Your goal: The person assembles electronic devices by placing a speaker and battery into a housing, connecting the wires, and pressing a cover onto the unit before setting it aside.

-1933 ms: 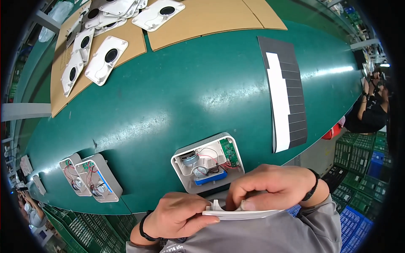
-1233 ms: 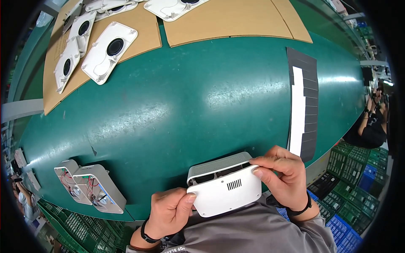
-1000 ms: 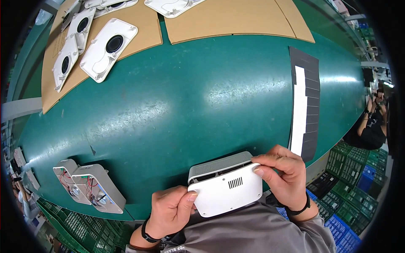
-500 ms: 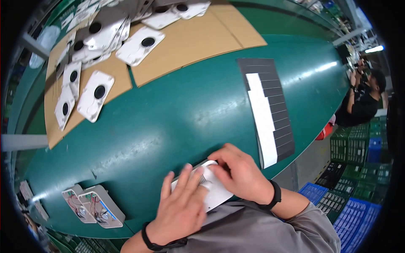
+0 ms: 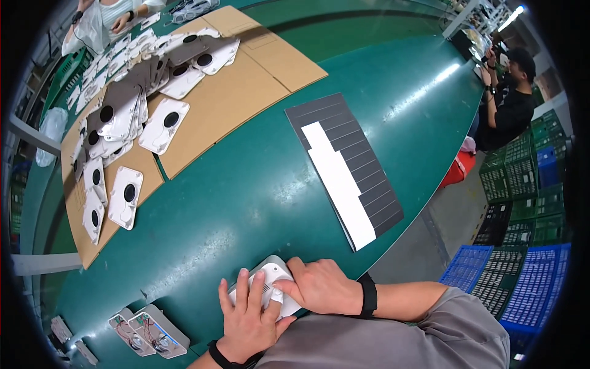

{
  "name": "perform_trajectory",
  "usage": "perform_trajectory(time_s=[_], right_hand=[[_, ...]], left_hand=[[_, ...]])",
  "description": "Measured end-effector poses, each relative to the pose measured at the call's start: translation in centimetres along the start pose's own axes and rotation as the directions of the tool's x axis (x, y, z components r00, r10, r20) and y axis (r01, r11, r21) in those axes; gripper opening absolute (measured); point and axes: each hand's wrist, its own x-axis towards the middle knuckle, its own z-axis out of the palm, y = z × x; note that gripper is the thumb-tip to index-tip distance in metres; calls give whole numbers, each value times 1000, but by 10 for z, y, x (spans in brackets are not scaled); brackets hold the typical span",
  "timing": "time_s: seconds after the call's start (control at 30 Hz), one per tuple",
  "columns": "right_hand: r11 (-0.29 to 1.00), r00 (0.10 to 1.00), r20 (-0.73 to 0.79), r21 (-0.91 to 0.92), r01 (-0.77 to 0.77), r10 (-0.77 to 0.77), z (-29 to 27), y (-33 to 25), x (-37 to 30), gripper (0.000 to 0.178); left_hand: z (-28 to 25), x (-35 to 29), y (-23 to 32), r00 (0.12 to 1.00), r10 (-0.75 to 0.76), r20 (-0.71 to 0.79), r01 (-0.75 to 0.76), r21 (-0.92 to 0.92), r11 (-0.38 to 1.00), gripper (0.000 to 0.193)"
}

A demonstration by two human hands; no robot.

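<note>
L hand (image 5: pixel 249 323) spread wide atop white case (image 5: pixel 270 274), R hand (image 5: pixel 324 286) holding its right side, 2 open cases (image 5: pixel 161 327) near left on grn tbl (image 5: pixel 246 203)

Blue crates (image 5: pixel 533 289), lower R; 1 person in blk (image 5: pixel 515 115), upper R; plastic bag (image 5: pixel 53 136), upper L.

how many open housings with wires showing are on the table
2, both at the picture's lower left on the green table: the left housing and the right housing beside it, nearer the left hand. Others may be hidden.
</note>
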Motion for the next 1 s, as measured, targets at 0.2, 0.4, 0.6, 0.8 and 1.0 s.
perform_trajectory(time_s=[0.2,0.4,0.6,0.8,1.0], right_hand=[[990,993,112,138,7,-23,-16,9,6,59],[952,995,-18,290,94,-93,-40,60,-11,59],[490,827,-297,871,31,477,-137,175,-57,51],[292,579,-445,893,342,683,-238,286,-38,52],[939,771,-601,344,9,213,-236,204,24,32]], left_hand=[[3,-8,5,999,-31,-22,31,-10,999,62],[8,27,18,993,-54,-105,52,-28,998,80],[9,52,29,883,-242,-403,128,-290,949,81],[-11,23,14,887,-347,-305,302,-186,935,55],[-18,-5,10,810,-416,-412,387,-157,909,47]])
